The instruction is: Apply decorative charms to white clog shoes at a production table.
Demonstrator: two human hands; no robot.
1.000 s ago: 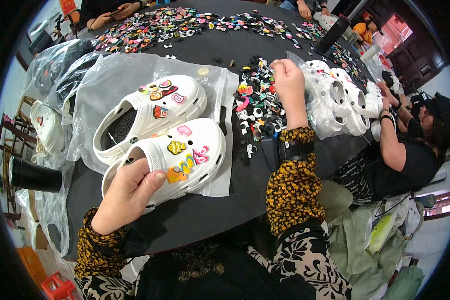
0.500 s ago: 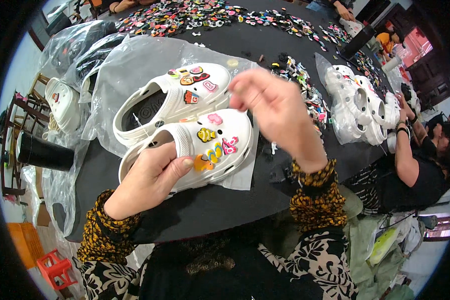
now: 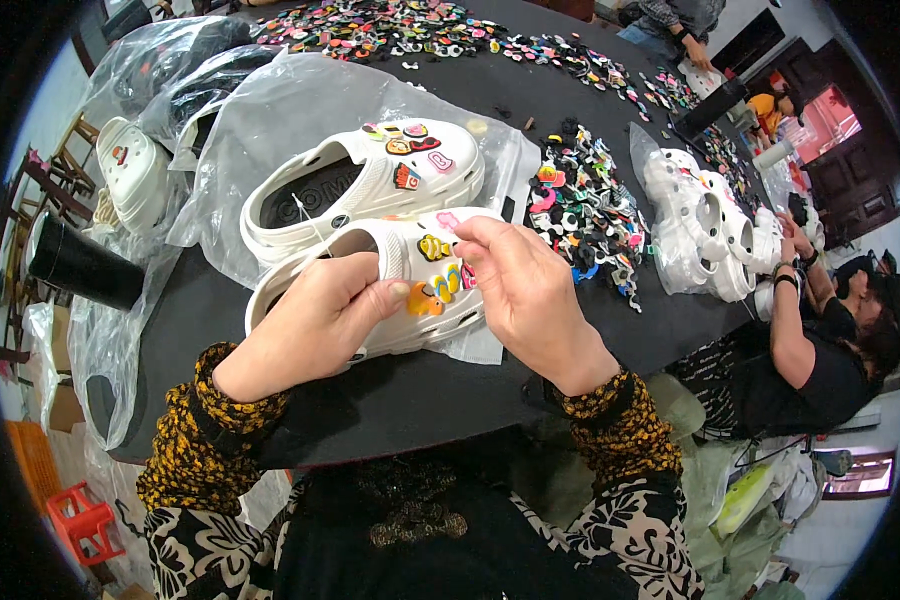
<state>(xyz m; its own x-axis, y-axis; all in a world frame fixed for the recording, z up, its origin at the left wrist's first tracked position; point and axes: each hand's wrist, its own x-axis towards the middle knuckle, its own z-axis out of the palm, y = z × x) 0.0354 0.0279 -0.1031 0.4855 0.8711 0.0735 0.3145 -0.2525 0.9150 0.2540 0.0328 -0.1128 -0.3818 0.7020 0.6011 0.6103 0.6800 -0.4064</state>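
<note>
A pair of white clogs lies side by side on a clear plastic bag, toes to the right. My left hand (image 3: 305, 320) grips the near clog (image 3: 415, 332) at its opening, fingers inside and thumb outside near an orange charm (image 3: 425, 299). Over that clog's toe is my right hand (image 3: 535, 300), its fingers curled into a pinch beside a yellow fish charm (image 3: 435, 248) and flip-flop charms (image 3: 446, 284). Whatever those fingers hold is hidden. Behind it, the far clog (image 3: 455, 140) carries several charms, including a pink one (image 3: 440, 162), and neither hand touches it.
Loose charms (image 3: 585, 200) lie heaped right of the clogs, with more along the table's far side. The plastic bag (image 3: 300, 105) spreads beneath the pair. A black tumbler (image 3: 88, 262) and another white clog (image 3: 132, 180) are at left. Bagged white clogs (image 3: 685, 225) sit near a co-worker (image 3: 830, 340).
My right hand has come down from above the toe onto the near clog's charms, fingers now pinched. My left hand keeps its grip. The whole view has shifted slightly.
</note>
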